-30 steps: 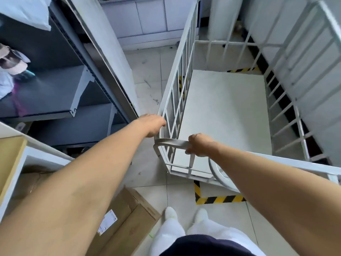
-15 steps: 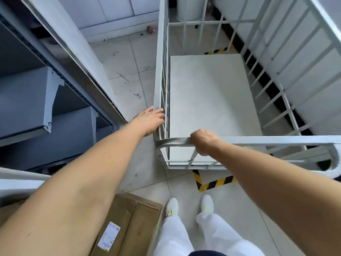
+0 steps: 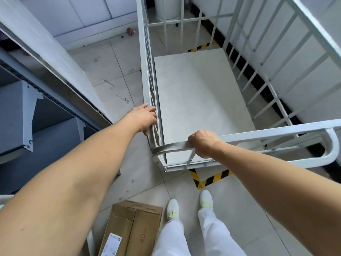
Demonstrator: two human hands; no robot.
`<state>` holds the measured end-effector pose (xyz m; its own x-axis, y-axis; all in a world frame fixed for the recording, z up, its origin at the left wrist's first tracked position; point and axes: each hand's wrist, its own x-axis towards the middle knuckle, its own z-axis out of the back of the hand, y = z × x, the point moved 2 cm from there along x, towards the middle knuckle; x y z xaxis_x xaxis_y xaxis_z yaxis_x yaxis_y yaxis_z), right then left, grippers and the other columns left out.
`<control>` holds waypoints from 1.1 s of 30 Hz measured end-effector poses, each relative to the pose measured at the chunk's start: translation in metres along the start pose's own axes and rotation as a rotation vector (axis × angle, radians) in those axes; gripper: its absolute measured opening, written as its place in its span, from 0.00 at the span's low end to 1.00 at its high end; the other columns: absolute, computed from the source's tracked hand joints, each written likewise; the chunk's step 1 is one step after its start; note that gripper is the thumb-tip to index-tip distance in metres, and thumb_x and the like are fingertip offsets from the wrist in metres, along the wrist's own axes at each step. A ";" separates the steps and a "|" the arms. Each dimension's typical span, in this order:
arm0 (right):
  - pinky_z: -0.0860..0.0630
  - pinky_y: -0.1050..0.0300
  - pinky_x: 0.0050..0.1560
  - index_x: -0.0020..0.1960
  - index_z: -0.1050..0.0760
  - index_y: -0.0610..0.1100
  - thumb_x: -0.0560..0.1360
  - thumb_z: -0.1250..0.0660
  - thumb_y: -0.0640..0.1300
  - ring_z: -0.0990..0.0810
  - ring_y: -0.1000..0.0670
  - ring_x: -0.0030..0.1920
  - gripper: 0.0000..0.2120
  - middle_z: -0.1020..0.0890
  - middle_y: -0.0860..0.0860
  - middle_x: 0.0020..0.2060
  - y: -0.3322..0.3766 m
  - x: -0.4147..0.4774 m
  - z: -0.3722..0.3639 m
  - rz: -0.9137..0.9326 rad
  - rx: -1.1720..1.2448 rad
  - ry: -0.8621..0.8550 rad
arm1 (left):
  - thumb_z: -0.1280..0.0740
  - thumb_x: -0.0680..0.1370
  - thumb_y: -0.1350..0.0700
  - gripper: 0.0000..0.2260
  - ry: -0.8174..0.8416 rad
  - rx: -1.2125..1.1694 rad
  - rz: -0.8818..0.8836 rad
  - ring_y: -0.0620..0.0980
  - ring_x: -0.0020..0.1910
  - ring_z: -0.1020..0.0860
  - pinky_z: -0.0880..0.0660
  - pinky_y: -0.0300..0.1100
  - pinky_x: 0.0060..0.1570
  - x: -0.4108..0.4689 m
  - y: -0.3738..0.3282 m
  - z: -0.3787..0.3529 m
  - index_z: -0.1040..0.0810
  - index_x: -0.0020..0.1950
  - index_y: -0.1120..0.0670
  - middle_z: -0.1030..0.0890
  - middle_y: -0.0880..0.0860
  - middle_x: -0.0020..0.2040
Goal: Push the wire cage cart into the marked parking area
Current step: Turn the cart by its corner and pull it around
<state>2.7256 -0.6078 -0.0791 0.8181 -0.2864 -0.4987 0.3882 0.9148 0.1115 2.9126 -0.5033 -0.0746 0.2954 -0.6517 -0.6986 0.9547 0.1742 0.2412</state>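
**A:** Count check. Carts?
**B:** One wire cage cart (image 3: 239, 134). All positions below are relative to it.
**A:** Hands?
**B:** Two. Left hand (image 3: 144, 117) on its left side, right hand (image 3: 203, 143) on its near rail.
**A:** Hazard tape?
**B:** Two black-yellow pieces: near strip (image 3: 210, 179) under its near edge, far strip (image 3: 202, 46) at its far end.
**A:** Rest?
**B:** One cardboard box (image 3: 132, 226) behind-left, with one white label (image 3: 112, 244). Two shoes behind it: left shoe (image 3: 173, 208), right shoe (image 3: 206, 198). One white drum (image 3: 166, 6) beyond it. One shelving rack (image 3: 55, 100) to its left.
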 end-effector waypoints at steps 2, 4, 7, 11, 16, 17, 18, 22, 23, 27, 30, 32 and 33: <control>0.33 0.58 0.41 0.53 0.23 0.43 0.71 0.42 0.30 0.24 0.41 0.46 0.16 0.20 0.44 0.50 -0.010 -0.006 -0.002 0.004 -0.002 0.002 | 0.30 0.73 0.45 0.28 -0.011 -0.005 -0.020 0.51 0.79 0.51 0.55 0.51 0.77 -0.001 -0.009 0.004 0.30 0.71 0.50 0.33 0.48 0.74; 0.33 0.58 0.40 0.53 0.23 0.43 0.71 0.42 0.30 0.26 0.42 0.44 0.16 0.21 0.44 0.46 -0.022 -0.014 -0.005 -0.005 -0.006 0.009 | 0.29 0.72 0.45 0.27 -0.032 -0.003 -0.038 0.51 0.79 0.48 0.54 0.50 0.77 -0.001 -0.022 0.010 0.28 0.70 0.50 0.31 0.48 0.73; 0.33 0.58 0.40 0.50 0.24 0.44 0.71 0.43 0.30 0.29 0.44 0.41 0.15 0.25 0.46 0.41 -0.041 -0.026 -0.007 -0.021 -0.012 0.021 | 0.29 0.72 0.43 0.27 -0.060 -0.008 -0.063 0.51 0.77 0.45 0.52 0.49 0.77 0.001 -0.041 0.019 0.26 0.68 0.51 0.28 0.47 0.70; 0.34 0.58 0.39 0.47 0.25 0.46 0.71 0.43 0.30 0.29 0.44 0.41 0.15 0.23 0.46 0.43 -0.062 -0.040 -0.007 -0.040 -0.033 0.034 | 0.30 0.72 0.42 0.25 -0.117 0.000 -0.100 0.50 0.72 0.38 0.48 0.48 0.76 0.006 -0.063 0.028 0.24 0.65 0.52 0.24 0.47 0.66; 0.35 0.59 0.35 0.49 0.23 0.46 0.70 0.44 0.31 0.28 0.44 0.42 0.17 0.27 0.50 0.41 -0.082 -0.052 -0.010 -0.104 -0.016 0.043 | 0.31 0.72 0.40 0.25 -0.184 0.020 -0.141 0.51 0.70 0.34 0.45 0.46 0.75 0.010 -0.084 0.038 0.23 0.64 0.52 0.23 0.48 0.63; 0.34 0.58 0.37 0.50 0.22 0.46 0.71 0.44 0.31 0.28 0.44 0.42 0.18 0.27 0.50 0.41 -0.085 -0.053 -0.011 -0.117 -0.014 0.041 | 0.31 0.72 0.40 0.25 -0.190 0.012 -0.152 0.51 0.69 0.33 0.43 0.46 0.75 0.011 -0.087 0.039 0.23 0.63 0.52 0.23 0.49 0.63; 0.33 0.58 0.38 0.51 0.22 0.46 0.71 0.45 0.30 0.27 0.44 0.42 0.18 0.26 0.50 0.41 -0.088 -0.055 -0.011 -0.128 -0.010 0.038 | 0.31 0.72 0.41 0.24 -0.197 -0.008 -0.167 0.51 0.69 0.33 0.41 0.46 0.74 0.012 -0.088 0.039 0.23 0.63 0.52 0.23 0.49 0.63; 0.33 0.58 0.37 0.52 0.22 0.46 0.71 0.45 0.31 0.25 0.44 0.43 0.19 0.26 0.49 0.40 -0.089 -0.059 -0.013 -0.175 0.001 0.030 | 0.30 0.75 0.47 0.25 -0.206 -0.106 -0.215 0.51 0.71 0.34 0.40 0.46 0.73 0.008 -0.084 0.042 0.28 0.69 0.54 0.26 0.52 0.67; 0.34 0.59 0.36 0.52 0.22 0.46 0.71 0.45 0.30 0.25 0.43 0.44 0.19 0.26 0.49 0.41 -0.087 -0.060 -0.013 -0.186 -0.006 0.032 | 0.31 0.76 0.49 0.24 -0.206 -0.114 -0.215 0.50 0.72 0.36 0.43 0.46 0.74 0.007 -0.081 0.043 0.29 0.70 0.54 0.28 0.53 0.68; 0.34 0.59 0.36 0.51 0.22 0.45 0.72 0.45 0.30 0.27 0.44 0.42 0.18 0.27 0.49 0.41 -0.080 -0.054 -0.010 -0.224 -0.044 0.063 | 0.34 0.78 0.52 0.21 -0.227 -0.109 -0.211 0.50 0.73 0.37 0.47 0.45 0.76 0.004 -0.071 0.045 0.29 0.70 0.55 0.30 0.53 0.70; 0.34 0.61 0.33 0.49 0.24 0.45 0.73 0.43 0.31 0.28 0.44 0.42 0.14 0.25 0.47 0.43 -0.073 -0.049 -0.006 -0.264 -0.064 0.155 | 0.34 0.78 0.53 0.21 -0.239 -0.097 -0.207 0.50 0.73 0.36 0.46 0.44 0.75 0.004 -0.070 0.047 0.29 0.70 0.55 0.30 0.52 0.71; 0.30 0.58 0.36 0.48 0.23 0.41 0.73 0.40 0.32 0.27 0.44 0.40 0.10 0.25 0.46 0.41 -0.067 -0.043 0.000 -0.279 -0.075 0.273 | 0.34 0.78 0.53 0.20 -0.252 -0.088 -0.201 0.50 0.72 0.35 0.43 0.45 0.74 0.007 -0.064 0.049 0.28 0.70 0.54 0.29 0.52 0.70; 0.30 0.58 0.35 0.44 0.25 0.39 0.72 0.38 0.32 0.27 0.45 0.37 0.05 0.26 0.46 0.38 -0.064 -0.041 0.004 -0.276 -0.092 0.342 | 0.34 0.78 0.53 0.19 -0.255 -0.092 -0.192 0.50 0.71 0.34 0.41 0.45 0.72 0.008 -0.061 0.050 0.28 0.69 0.54 0.27 0.52 0.69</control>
<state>2.6688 -0.6559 -0.0629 0.4958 -0.4267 -0.7563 0.5205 0.8432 -0.1346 2.8547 -0.5560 -0.0607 0.1025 -0.8409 -0.5314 0.9947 0.0886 0.0516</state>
